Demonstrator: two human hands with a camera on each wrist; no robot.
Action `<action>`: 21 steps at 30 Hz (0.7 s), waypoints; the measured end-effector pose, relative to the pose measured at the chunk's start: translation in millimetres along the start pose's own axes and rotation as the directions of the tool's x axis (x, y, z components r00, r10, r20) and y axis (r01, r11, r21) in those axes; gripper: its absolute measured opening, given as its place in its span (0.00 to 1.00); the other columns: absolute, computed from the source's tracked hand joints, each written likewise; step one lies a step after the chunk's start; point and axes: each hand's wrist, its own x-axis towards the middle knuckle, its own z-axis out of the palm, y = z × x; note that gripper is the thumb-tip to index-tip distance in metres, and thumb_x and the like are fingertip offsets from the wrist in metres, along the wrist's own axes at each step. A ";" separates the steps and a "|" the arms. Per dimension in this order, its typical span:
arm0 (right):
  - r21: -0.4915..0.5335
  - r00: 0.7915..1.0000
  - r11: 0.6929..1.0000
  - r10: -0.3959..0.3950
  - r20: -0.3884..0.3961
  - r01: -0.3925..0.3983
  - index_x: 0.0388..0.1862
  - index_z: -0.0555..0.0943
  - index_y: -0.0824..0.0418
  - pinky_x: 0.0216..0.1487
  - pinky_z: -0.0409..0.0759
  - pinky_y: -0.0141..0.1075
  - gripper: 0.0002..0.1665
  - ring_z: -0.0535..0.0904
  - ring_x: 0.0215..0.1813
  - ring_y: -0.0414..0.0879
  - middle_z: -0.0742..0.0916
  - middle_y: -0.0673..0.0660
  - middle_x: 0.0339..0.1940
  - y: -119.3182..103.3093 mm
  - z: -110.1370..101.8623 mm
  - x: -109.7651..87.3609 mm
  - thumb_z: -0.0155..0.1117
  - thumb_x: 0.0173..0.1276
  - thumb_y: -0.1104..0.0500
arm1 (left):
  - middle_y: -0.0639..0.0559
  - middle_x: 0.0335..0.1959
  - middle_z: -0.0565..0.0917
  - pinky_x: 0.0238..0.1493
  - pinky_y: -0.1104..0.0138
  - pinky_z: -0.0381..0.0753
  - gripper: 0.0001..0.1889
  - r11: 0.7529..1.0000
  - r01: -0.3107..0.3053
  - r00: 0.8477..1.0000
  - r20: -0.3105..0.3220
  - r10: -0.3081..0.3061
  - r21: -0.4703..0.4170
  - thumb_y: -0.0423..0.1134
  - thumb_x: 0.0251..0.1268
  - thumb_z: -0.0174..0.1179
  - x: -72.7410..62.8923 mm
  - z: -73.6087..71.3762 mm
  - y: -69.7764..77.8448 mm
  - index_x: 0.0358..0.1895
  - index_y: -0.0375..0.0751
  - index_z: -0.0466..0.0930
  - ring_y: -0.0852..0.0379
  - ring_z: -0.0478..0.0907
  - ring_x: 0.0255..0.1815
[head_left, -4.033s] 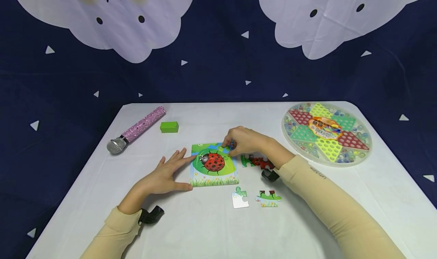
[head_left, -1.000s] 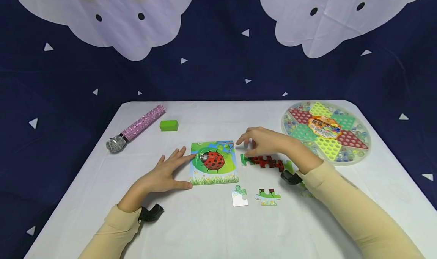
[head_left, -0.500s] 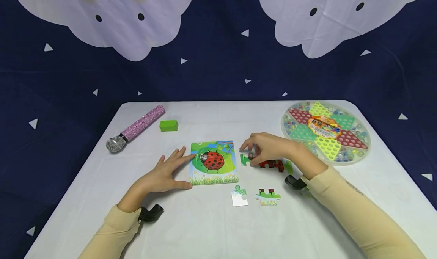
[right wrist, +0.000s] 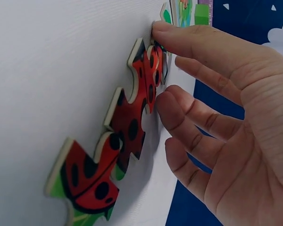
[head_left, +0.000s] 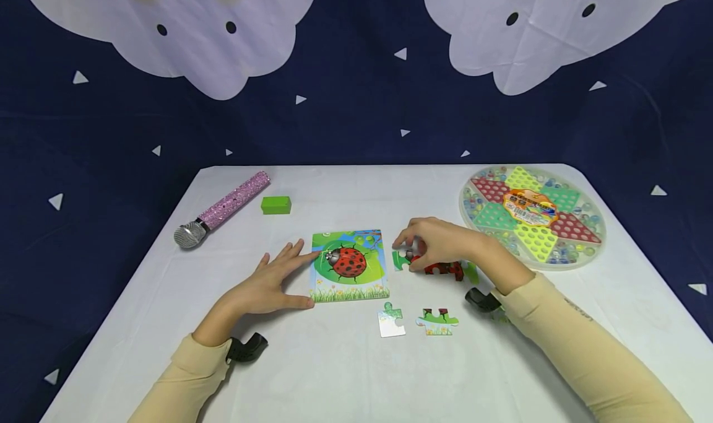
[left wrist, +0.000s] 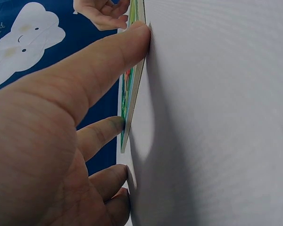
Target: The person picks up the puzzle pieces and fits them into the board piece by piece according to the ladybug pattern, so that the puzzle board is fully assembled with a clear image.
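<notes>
We see a square ladybird puzzle [head_left: 349, 266] lying around the middle of the worktop [head_left: 312, 373]. The left hand [head_left: 270, 287] lies against its left side, fingers spread and nearly straight; thumb and index finger touch the puzzle without gripping it. Just right of the puzzle, toward the worktop's right edge, we find a row of red ladybird pieces [right wrist: 129, 117]. The right hand [head_left: 440, 240] arches over the row's left end, thumb at one piece and index finger curving over the far side; we cannot tell whether they pinch it. Toward the near edge we see a shiny piece [head_left: 392, 324] and a flowered piece [head_left: 437, 325], apart from each other. A pink glittery microphone [head_left: 228, 207] lies slantwise near the far left corner, with a green block [head_left: 276, 205] just beside it. A round marble-game case [head_left: 533, 217] sits in the far right corner. Beyond the far edge we see a dark blue backdrop [head_left: 356, 88].
</notes>
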 end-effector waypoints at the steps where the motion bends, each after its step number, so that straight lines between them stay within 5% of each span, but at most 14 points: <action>1: 0.005 1.000 1.000 0.001 -0.001 -0.001 0.62 0.89 0.52 0.44 0.82 0.35 0.28 0.80 0.36 0.38 0.86 0.53 0.48 0.3 0.1 0.2 0.84 0.63 0.55 | 0.36 0.90 0.47 0.81 0.24 0.28 0.51 1.000 0.000 1.000 0.001 0.000 0.000 0.58 0.59 0.78 -0.1 0.0 0.0 0.85 0.55 0.63 0.29 0.39 0.91; 21: 0.008 1.000 1.000 -0.001 -0.005 0.001 0.60 0.89 0.54 0.44 0.81 0.35 0.25 0.79 0.37 0.38 0.86 0.51 0.44 2.3 1.9 0.0 0.82 0.65 0.55 | 0.36 0.90 0.48 0.81 0.24 0.29 0.51 1.000 0.005 1.000 -0.005 -0.005 0.016 0.58 0.59 0.78 -0.3 0.4 0.5 0.85 0.55 0.63 0.29 0.39 0.91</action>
